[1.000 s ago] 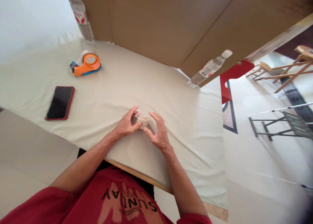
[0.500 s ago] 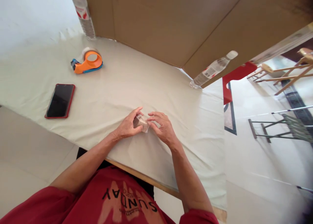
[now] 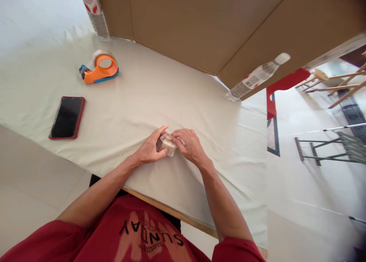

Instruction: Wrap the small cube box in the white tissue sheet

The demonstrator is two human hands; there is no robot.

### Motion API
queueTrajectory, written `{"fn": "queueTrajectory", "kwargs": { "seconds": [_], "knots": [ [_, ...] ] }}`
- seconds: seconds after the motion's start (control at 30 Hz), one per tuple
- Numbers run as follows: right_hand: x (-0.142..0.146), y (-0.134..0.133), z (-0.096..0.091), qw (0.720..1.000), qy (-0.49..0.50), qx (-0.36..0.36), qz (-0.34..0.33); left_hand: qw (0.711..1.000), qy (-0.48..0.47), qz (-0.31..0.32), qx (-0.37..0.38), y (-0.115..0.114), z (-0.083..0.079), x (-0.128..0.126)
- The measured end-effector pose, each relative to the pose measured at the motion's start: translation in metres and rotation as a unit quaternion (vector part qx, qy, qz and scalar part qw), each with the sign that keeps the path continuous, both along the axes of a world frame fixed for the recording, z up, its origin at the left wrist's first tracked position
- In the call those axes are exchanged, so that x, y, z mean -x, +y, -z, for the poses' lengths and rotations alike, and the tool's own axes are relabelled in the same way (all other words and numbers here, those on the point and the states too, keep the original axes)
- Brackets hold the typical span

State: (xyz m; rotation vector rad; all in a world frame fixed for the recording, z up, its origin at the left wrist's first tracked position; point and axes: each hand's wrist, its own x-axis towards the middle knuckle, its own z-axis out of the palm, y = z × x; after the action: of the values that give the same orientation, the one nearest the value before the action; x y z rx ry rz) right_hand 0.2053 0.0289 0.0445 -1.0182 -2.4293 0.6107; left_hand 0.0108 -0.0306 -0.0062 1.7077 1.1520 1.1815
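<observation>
A small block-shaped packet in clear plastic wrap (image 3: 167, 143) is held between my hands, low over the cloth-covered table (image 3: 137, 102). My left hand (image 3: 151, 146) grips it from the left, thumb in front and fingers behind. On the other side, my right hand (image 3: 188, 144) pinches the loose wrap at the packet's right end between thumb and fingertips. What is inside the wrap looks brownish, but I cannot make out its kind.
An orange and blue tape dispenser (image 3: 103, 68) and a red-cased phone (image 3: 67, 117) lie to the left. Behind stands a large cardboard panel (image 3: 177, 26), with a water bottle (image 3: 98, 20) at its left and another bottle (image 3: 254, 79) at its right. A folding stool (image 3: 343, 146) is on the floor.
My right fingertips have closed together on the wrap, where they were slightly apart before. My left hand keeps its hold on the packet. The view has shifted a little.
</observation>
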Motion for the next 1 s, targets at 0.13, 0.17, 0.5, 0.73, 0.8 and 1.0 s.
{"fn": "queueTrajectory", "kwargs": {
  "seconds": [0.13, 0.17, 0.5, 0.73, 0.8, 1.0],
  "knots": [
    [0.004, 0.006, 0.012, 0.987, 0.072, 0.102, 0.098, 1.000, 0.023, -0.004, -0.001, 0.000, 0.000, -0.001],
    [0.005, 0.008, 0.015, 0.979, 0.093, 0.132, 0.120, 1.000, 0.025, -0.007, 0.005, 0.000, 0.000, -0.001],
    [-0.002, 0.005, 0.019, 0.913, 0.223, 0.309, 0.144, 1.000, -0.002, -0.006, 0.005, 0.000, 0.006, -0.002],
    [0.016, 0.004, 0.001, 0.912, 0.269, 0.268, 0.154, 0.998, 0.020, -0.025, -0.049, 0.000, 0.000, -0.002],
    [0.018, 0.008, -0.002, 0.912, 0.283, 0.251, 0.159, 0.999, -0.013, -0.016, -0.033, 0.001, -0.001, -0.001],
    [0.018, 0.032, 0.005, 0.898, 0.311, 0.245, 0.191, 0.990, -0.125, 0.018, 0.056, 0.004, -0.001, 0.000]
  ]
}}
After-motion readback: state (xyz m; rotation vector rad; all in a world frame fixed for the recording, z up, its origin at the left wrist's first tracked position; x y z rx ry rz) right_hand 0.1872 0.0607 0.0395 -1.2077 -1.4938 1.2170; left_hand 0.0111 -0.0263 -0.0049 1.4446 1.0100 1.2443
